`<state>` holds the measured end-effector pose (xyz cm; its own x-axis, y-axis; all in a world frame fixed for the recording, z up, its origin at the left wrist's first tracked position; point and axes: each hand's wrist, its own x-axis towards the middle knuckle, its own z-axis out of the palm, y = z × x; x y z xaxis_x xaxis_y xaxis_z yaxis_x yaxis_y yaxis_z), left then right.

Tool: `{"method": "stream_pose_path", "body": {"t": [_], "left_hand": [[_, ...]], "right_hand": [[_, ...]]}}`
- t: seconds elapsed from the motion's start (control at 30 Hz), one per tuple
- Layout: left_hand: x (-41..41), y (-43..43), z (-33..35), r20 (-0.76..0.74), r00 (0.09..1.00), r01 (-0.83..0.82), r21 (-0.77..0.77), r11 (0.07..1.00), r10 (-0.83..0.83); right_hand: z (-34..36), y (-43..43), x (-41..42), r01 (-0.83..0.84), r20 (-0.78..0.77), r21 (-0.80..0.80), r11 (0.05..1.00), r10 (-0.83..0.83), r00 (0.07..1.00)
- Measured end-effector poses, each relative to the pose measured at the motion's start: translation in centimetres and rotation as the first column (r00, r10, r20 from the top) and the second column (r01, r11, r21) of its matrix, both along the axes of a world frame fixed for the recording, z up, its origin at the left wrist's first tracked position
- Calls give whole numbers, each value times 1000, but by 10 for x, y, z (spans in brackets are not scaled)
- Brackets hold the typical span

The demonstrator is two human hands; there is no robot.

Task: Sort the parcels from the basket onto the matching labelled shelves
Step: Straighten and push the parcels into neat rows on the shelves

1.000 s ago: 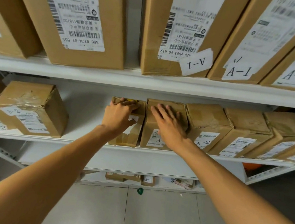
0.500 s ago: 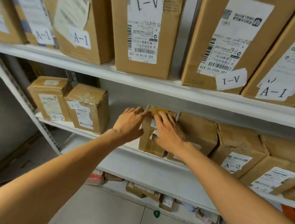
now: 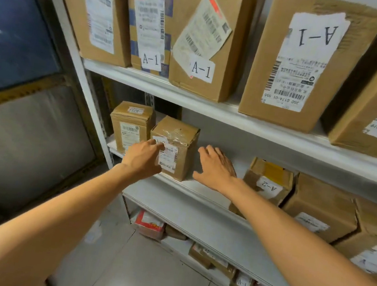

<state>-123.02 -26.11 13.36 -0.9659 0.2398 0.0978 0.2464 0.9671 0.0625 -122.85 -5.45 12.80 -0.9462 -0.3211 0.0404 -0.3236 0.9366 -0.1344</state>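
On the middle shelf (image 3: pixel 203 188) stands a small taped cardboard parcel (image 3: pixel 179 141) with a white label. My left hand (image 3: pixel 144 158) touches its front at the label, fingers loosely bent. Just to the parcel's right, my right hand (image 3: pixel 215 168) hovers over the bare shelf with fingers spread, holding nothing. A second small parcel (image 3: pixel 131 122) stands left of the first. A parcel marked A-2 (image 3: pixel 269 181) with yellow tape sits to the right, apart from both hands.
Large A-1 boxes (image 3: pixel 298 61) fill the upper shelf (image 3: pixel 212 105). More brown parcels (image 3: pixel 323 210) line the middle shelf at right. Small packets (image 3: pixel 149 224) lie on the bottom shelf. A white upright post (image 3: pixel 74 54) and a dark panel stand at left; tiled floor below.
Both hands left the yellow-taped A-2 parcel and moved left along the shelf to the taped parcel. My view swung left as well.
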Motion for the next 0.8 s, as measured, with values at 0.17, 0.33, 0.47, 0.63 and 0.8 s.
{"method": "stream_pose_path", "body": {"t": [0.17, 0.33, 0.47, 0.63, 0.8], "left_hand": [[-24, -60, 1, 9, 999, -48, -31, 998, 48], [-55, -109, -3, 26, 997, -77, -38, 996, 78], [-83, -132, -8, 71, 996, -59, 1, 998, 59], [-128, -142, -13, 90, 996, 26, -29, 999, -23], [-173, -141, -16, 111, 993, 50, -84, 995, -41]], "right_hand": [[2, -52, -25, 16, 75, 38, 999, -19, 997], [-3, -96, -49, 27, 79, 45, 999, -30, 996], [-10, -121, -70, 39, 55, 53, 998, -42, 998], [-16, -137, -103, 111, 11, 56, 992, -112, 994], [-40, -132, -114, 167, 38, 88, 982, -170, 985]]}}
